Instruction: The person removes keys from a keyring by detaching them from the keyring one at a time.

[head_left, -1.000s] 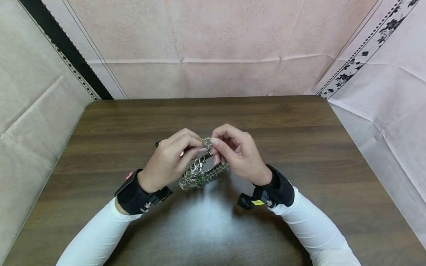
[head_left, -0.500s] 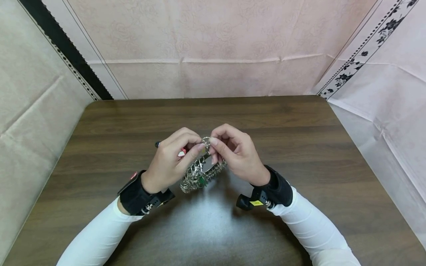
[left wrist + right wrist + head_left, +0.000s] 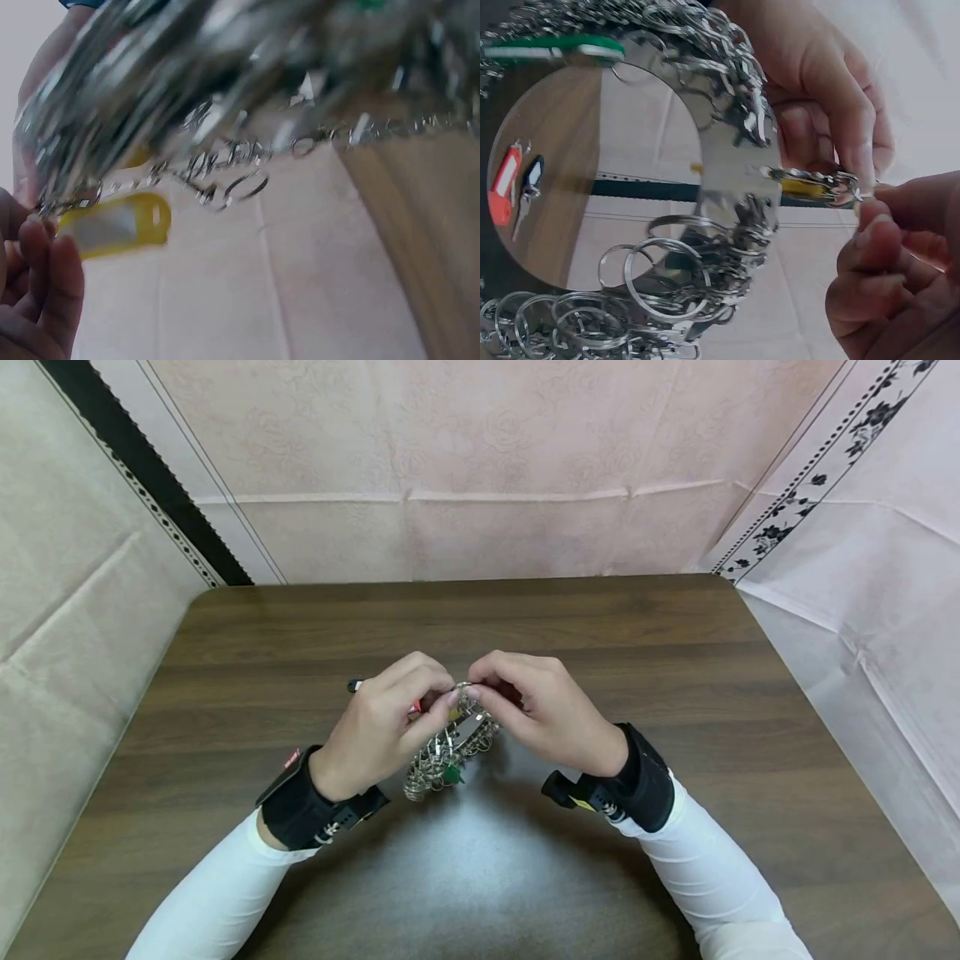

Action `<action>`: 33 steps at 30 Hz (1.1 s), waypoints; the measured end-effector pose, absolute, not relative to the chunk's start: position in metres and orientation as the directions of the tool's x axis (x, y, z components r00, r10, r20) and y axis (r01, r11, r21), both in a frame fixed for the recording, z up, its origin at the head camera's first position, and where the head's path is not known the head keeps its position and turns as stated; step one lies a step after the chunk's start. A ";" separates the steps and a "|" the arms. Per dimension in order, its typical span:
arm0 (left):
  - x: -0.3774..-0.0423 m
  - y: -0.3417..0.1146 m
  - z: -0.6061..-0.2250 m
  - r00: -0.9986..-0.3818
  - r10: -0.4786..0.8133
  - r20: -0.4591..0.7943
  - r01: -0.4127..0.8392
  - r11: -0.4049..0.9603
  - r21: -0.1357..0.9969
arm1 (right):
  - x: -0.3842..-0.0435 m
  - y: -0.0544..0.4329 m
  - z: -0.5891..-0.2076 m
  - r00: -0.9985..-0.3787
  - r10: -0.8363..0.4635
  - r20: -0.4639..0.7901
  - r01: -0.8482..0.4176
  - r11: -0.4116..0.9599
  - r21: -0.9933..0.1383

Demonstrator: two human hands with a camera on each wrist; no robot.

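Observation:
A flat metal ring plate (image 3: 739, 161) hangs below my hands, its edge lined with short chains and split key rings (image 3: 667, 279). My left hand (image 3: 386, 727) and right hand (image 3: 551, 714) meet above it, thumbs and forefingers pinching the key ring (image 3: 851, 191) at the end of one chain. In the right wrist view this chain runs from the plate to the fingertips. A yellow key tag (image 3: 116, 225) shows right at the left fingertips. A green key tag (image 3: 452, 774) hangs lower on the plate. The fingers partly cover the pinched ring.
Behind my left hand on the wooden table (image 3: 480, 877), a red key tag (image 3: 507, 184) and a black-headed key (image 3: 531, 184) lie side by side. Pale patterned cloth (image 3: 480, 477) rises beyond the table's back edge and along both sides.
The pinched key ring has sunk between the fingertips. My right hand has shifted slightly right and down. The plate has turned, and yellow now shows under the fingers.

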State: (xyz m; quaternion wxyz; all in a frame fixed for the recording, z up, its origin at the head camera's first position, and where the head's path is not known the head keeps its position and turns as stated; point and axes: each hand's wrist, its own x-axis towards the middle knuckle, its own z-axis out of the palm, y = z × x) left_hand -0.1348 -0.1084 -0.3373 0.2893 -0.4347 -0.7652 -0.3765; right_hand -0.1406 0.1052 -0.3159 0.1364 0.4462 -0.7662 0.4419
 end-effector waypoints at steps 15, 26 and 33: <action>-0.134 -0.111 -0.335 -0.466 0.460 0.756 0.882 0.305 0.358 | -0.137 0.105 -0.316 -0.581 -0.485 0.654 -0.801 0.195 -0.567; -0.136 -0.109 -0.337 -0.435 0.434 0.789 0.895 0.303 0.327 | -0.138 0.101 -0.322 -0.613 -0.412 0.675 -0.755 0.053 -0.653; -0.134 -0.109 -0.339 -0.426 0.425 0.799 0.899 0.299 0.321 | -0.136 0.097 -0.324 -0.637 -0.386 0.667 -0.720 -0.012 -0.694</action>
